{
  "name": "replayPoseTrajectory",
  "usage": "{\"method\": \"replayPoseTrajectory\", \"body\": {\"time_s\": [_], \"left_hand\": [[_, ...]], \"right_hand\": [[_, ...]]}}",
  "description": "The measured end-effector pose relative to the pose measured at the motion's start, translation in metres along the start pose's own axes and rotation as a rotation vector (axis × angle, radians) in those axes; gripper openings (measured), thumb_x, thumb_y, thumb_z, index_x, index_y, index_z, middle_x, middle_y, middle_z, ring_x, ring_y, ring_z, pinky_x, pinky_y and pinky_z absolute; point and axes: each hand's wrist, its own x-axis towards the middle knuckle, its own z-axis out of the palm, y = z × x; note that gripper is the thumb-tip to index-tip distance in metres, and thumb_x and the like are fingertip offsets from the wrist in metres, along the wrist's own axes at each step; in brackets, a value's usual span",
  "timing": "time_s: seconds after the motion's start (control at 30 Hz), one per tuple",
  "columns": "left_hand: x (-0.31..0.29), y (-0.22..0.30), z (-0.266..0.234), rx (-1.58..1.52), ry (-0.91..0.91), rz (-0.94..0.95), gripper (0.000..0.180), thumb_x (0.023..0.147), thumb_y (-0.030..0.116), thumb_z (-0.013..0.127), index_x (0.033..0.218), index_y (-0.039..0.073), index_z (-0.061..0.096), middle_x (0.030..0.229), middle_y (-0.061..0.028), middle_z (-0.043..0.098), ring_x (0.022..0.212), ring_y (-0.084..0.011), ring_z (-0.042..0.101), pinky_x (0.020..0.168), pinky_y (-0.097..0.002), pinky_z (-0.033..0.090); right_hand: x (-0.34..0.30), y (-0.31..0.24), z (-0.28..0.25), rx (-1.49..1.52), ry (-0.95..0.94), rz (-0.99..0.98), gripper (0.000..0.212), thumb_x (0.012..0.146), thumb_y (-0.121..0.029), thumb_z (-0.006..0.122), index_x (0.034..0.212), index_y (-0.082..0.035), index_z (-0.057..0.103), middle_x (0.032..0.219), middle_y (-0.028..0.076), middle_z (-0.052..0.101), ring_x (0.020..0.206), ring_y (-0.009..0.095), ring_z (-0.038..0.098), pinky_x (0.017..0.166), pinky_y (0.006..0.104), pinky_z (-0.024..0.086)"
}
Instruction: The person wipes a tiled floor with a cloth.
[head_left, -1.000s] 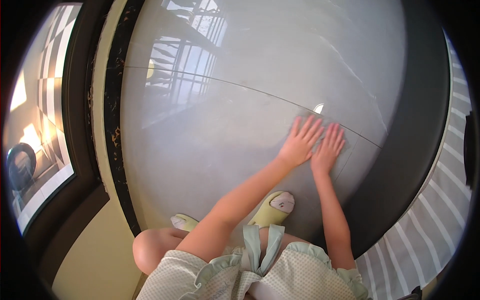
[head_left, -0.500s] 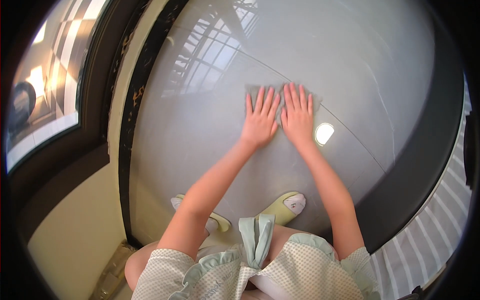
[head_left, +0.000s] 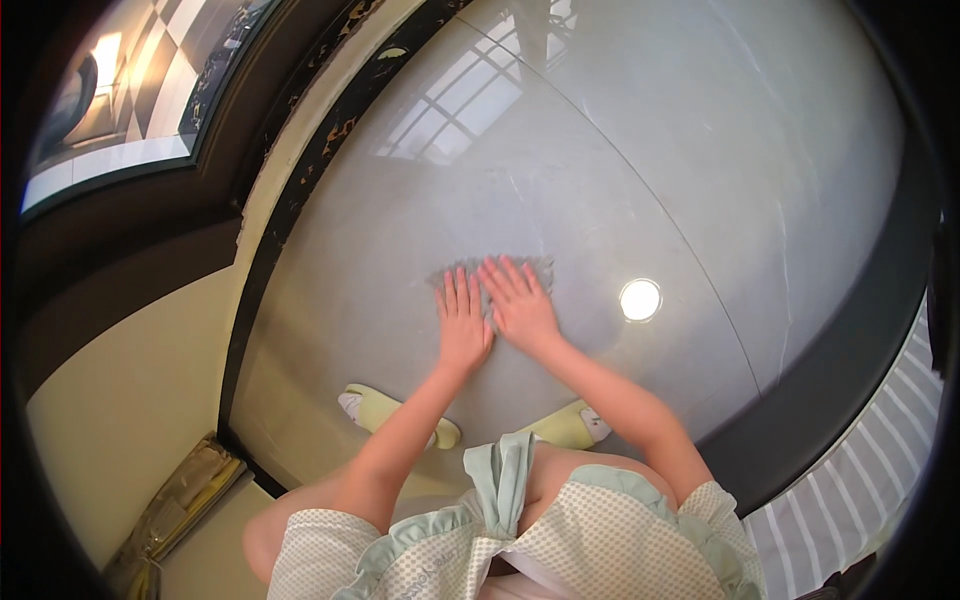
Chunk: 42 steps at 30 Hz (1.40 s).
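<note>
A grey, fluffy-edged cloth (head_left: 543, 270) lies flat on the glossy grey tiled floor (head_left: 660, 390). My left hand (head_left: 464, 328) presses on its left part, fingers stretched forward. Beside it, my right hand (head_left: 524, 309) rests palm down on the cloth with its fingers spread and angled to the left. The two hands nearly touch at the thumbs. Most of the cloth is hidden beneath them; its ragged border shows around the fingertips and to the right.
Near me, yellow-green slippers (head_left: 567, 427) are on my feet. A black-edged wall base (head_left: 262, 265) runs along the left. Dark padded furniture (head_left: 800, 440) with a striped grey fabric (head_left: 850, 500) curves along the right. Folded bags (head_left: 185, 490) lie at the lower left.
Both hands and the cloth have slid back toward me and somewhat to the left. The fingers remain flat, and the view has shifted slightly.
</note>
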Motion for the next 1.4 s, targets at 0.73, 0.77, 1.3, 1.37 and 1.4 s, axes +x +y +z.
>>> {"method": "replayPoseTrajectory", "body": {"time_s": [0.73, 0.77, 1.3, 1.37, 1.4], "left_hand": [[0.19, -0.102, -0.071, -0.084, 0.177, 0.399, 0.074, 0.082, 0.026, 0.051, 0.148, 0.006, 0.025, 0.155, -0.015, 0.019, 0.144, -0.0342, 0.013, 0.115, -0.0565, 0.009], [0.189, -0.118, -0.078, 0.01, 0.17, 0.371, 0.074, 0.081, 0.027, 0.052, 0.148, 0.011, 0.026, 0.155, -0.0123, 0.02, 0.144, -0.0331, 0.013, 0.115, -0.057, 0.009], [0.04, -0.231, -0.092, 0.089, 0.038, 0.178, 0.074, 0.086, 0.028, 0.055, 0.148, 0.004, 0.023, 0.155, -0.02, 0.013, 0.143, -0.0426, 0.008, 0.114, -0.0569, 0.009], [0.058, -0.238, -0.099, 0.106, 0.049, 0.257, 0.073, 0.086, 0.03, 0.055, 0.147, 0.005, 0.024, 0.155, -0.0197, 0.014, 0.143, -0.0418, 0.009, 0.114, -0.0563, 0.009], [0.07, -0.241, -0.102, 0.12, 0.064, 0.332, 0.072, 0.087, 0.031, 0.055, 0.147, 0.006, 0.025, 0.155, -0.0195, 0.015, 0.143, -0.0409, 0.01, 0.114, -0.0557, 0.01]], "right_hand": [[0.166, 0.016, -0.011, -0.266, 0.262, 0.183, 0.066, 0.088, -0.032, 0.053, 0.146, -0.009, 0.03, 0.154, 0.005, 0.027, 0.143, 0.025, 0.021, 0.116, 0.0486, 0.014], [0.174, 0.005, -0.003, -0.241, 0.279, 0.2, 0.066, 0.089, -0.032, 0.052, 0.147, -0.01, 0.029, 0.154, 0.005, 0.026, 0.143, 0.025, 0.02, 0.116, 0.0483, 0.014], [0.167, -0.118, 0.051, -0.032, 0.051, -0.174, 0.064, 0.089, -0.03, 0.052, 0.147, -0.014, 0.031, 0.152, 0.004, 0.031, 0.142, 0.022, 0.024, 0.117, 0.0434, 0.016], [0.182, -0.1, 0.039, -0.036, 0.036, -0.188, 0.064, 0.089, -0.031, 0.052, 0.147, -0.015, 0.03, 0.152, 0.002, 0.031, 0.142, 0.021, 0.023, 0.117, 0.0426, 0.016], [0.19, -0.09, 0.033, -0.088, 0.087, -0.153, 0.063, 0.09, -0.032, 0.052, 0.147, -0.015, 0.031, 0.152, 0.002, 0.031, 0.142, 0.021, 0.024, 0.117, 0.0425, 0.016]]}}
